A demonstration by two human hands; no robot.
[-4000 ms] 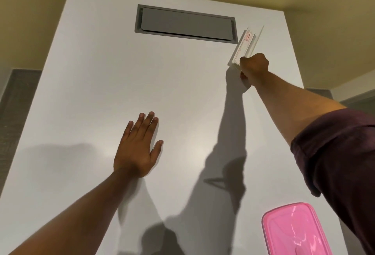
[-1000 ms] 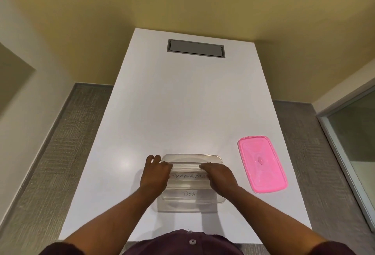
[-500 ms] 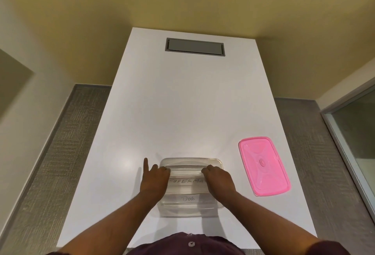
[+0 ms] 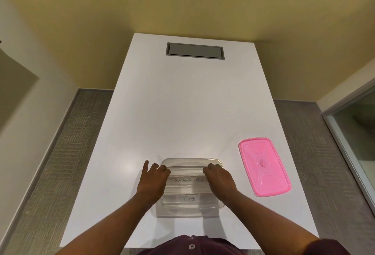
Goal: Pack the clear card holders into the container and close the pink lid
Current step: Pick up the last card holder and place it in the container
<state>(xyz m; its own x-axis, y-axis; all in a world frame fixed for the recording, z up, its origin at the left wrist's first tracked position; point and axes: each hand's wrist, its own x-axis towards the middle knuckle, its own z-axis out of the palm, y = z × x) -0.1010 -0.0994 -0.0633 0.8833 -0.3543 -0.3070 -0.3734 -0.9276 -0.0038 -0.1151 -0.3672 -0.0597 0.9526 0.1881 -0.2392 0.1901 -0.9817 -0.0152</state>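
On a white table [image 4: 182, 112], seen from the head camera looking down, a clear plastic container [image 4: 191, 204] sits near the table's front edge, open at the top. Clear card holders [image 4: 187, 180] lie inside it; one shows handwriting that reads "SUPERMA", partly covered, and a lower one reads "DOG". The left hand [image 4: 152, 181] rests over the container's left end, fingers curled down onto the holders with the index finger lifted and pointing away. The right hand [image 4: 220, 179] rests over the container's right end, fingers curled down onto the same holders. Whether either hand pinches a holder or only presses on it cannot be told. The pink lid [image 4: 263, 166] lies flat on the table to the right of the container, apart from it. A grey recessed panel [image 4: 195, 50] sits far beyond the container.
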